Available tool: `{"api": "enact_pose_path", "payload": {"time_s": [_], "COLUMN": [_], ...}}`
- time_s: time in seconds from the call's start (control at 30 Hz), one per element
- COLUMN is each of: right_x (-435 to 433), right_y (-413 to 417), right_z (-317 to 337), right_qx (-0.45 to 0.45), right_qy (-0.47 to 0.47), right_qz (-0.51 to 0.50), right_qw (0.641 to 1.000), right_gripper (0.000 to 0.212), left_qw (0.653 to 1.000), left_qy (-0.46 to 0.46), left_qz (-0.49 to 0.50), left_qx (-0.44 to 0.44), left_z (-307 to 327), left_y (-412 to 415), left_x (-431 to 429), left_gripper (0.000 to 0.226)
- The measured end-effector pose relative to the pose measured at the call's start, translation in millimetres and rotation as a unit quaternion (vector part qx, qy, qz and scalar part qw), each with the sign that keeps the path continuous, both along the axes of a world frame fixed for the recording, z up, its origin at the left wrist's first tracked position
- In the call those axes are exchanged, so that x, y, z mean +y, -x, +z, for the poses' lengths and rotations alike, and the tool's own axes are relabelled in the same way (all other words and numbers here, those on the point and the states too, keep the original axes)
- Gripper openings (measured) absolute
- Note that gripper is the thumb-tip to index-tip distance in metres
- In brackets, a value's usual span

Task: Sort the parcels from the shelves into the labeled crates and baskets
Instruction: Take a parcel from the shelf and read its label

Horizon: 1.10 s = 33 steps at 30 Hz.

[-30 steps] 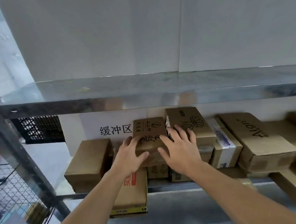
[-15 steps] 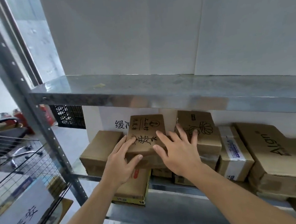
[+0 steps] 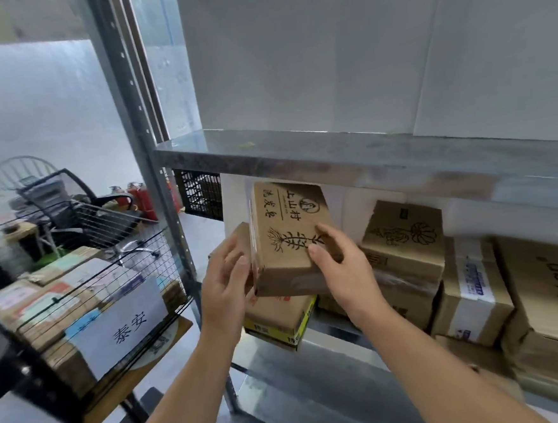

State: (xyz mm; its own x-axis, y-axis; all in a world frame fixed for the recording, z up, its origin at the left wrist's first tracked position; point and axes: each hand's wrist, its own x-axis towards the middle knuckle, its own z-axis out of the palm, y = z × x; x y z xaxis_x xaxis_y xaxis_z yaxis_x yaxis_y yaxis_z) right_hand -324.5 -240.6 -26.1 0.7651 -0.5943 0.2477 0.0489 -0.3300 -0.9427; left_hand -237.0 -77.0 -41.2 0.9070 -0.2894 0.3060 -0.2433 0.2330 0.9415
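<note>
A: Layout, big to small?
B: Steel shelf rack point(image 3: 366, 162) fills the right, its lower bay packed with cartons. A wire basket point(image 3: 165, 262) stands left of the rack post, full of parcels, with a paper sign point(image 3: 127, 327) reading "泰安" on its front.
A: Cartons on the shelf?
B: "Align" box point(image 3: 551, 294) far right, white-taped box point(image 3: 471, 293) beside it, then a flower-print box point(image 3: 401, 235) stacked on another carton. Yellow-edged box point(image 3: 271, 314) at the bay's left front.
A: Task parcel?
B: Brown parcel point(image 3: 289, 240), plant drawing and Chinese print facing the camera. It's held up, tilted, at the bay's left end just under the upper board, above the yellow-edged box. Can't tell if its bottom edge touches that box.
A: Grip?
B: Two-handed. Left hand point(image 3: 224, 281) clasps the left side, fingers along the edge. Right hand point(image 3: 340, 260) holds the right side, thumb on the printed face, fingers wrapped round the far edge.
A: Background?
B: Office chair point(image 3: 72, 202) and red extinguishers point(image 3: 141, 201) behind the basket, blurred.
</note>
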Motion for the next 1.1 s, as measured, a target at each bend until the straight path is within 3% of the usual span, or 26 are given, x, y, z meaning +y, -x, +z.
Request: {"api": "enact_pose_path", "payload": {"time_s": [0.07, 0.13, 0.2, 0.27, 0.33, 0.4, 0.5, 0.63, 0.77, 0.9, 0.97, 1.1], "right_x": [9, 20, 35, 47, 57, 74, 107, 142, 182, 233, 257, 306], "right_y": [-3, -7, -9, -16, -27, -37, -53, -87, -117, -148, -168, -212], "right_z": [-8, -15, -20, -28, -32, -25, -15, -16, -17, -14, -13, -2], "right_qx": [-0.018, -0.029, -0.019, 0.013, 0.077, 0.127, 0.063, -0.014, -0.032, -0.025, -0.006, 0.016], "right_qy": [-0.064, -0.126, -0.163, -0.121, -0.014, 0.05, -0.054, -0.136, -0.247, -0.315, -0.309, -0.201], "right_qz": [0.024, 0.05, 0.095, 0.127, 0.142, 0.18, 0.283, 0.283, 0.345, 0.371, 0.364, 0.334], "right_qw": [0.998, 0.99, 0.982, 0.984, 0.987, 0.974, 0.955, 0.949, 0.905, 0.873, 0.879, 0.921], "right_gripper": [0.037, 0.035, 0.035, 0.036, 0.037, 0.038, 0.036, 0.046, 0.06, 0.056, 0.044, 0.028], "left_qw": [0.996, 0.992, 0.991, 0.991, 0.996, 0.987, 0.966, 0.99, 0.974, 0.98, 0.977, 0.953], "left_qy": [-0.07, -0.111, -0.059, -0.003, -0.035, -0.141, -0.229, -0.061, -0.09, -0.069, -0.086, -0.149], "left_qz": [0.043, 0.012, -0.04, -0.054, -0.008, 0.078, 0.11, 0.123, 0.208, 0.178, 0.191, 0.265], "left_qx": [0.025, 0.066, 0.113, 0.123, 0.078, 0.022, -0.047, 0.025, -0.002, 0.047, 0.039, -0.006], "left_z": [-11, -18, -16, -15, -16, -17, -23, -14, -5, -1, 0, 4], "left_y": [-2, -1, 4, 2, -2, -7, -12, -27, -55, -80, -91, -110], "left_x": [11, 25, 39, 55, 70, 85, 105, 144, 196, 251, 282, 347], "left_gripper": [0.028, 0.039, 0.037, 0.043, 0.056, 0.062, 0.055, 0.045, 0.04, 0.052, 0.06, 0.053]}}
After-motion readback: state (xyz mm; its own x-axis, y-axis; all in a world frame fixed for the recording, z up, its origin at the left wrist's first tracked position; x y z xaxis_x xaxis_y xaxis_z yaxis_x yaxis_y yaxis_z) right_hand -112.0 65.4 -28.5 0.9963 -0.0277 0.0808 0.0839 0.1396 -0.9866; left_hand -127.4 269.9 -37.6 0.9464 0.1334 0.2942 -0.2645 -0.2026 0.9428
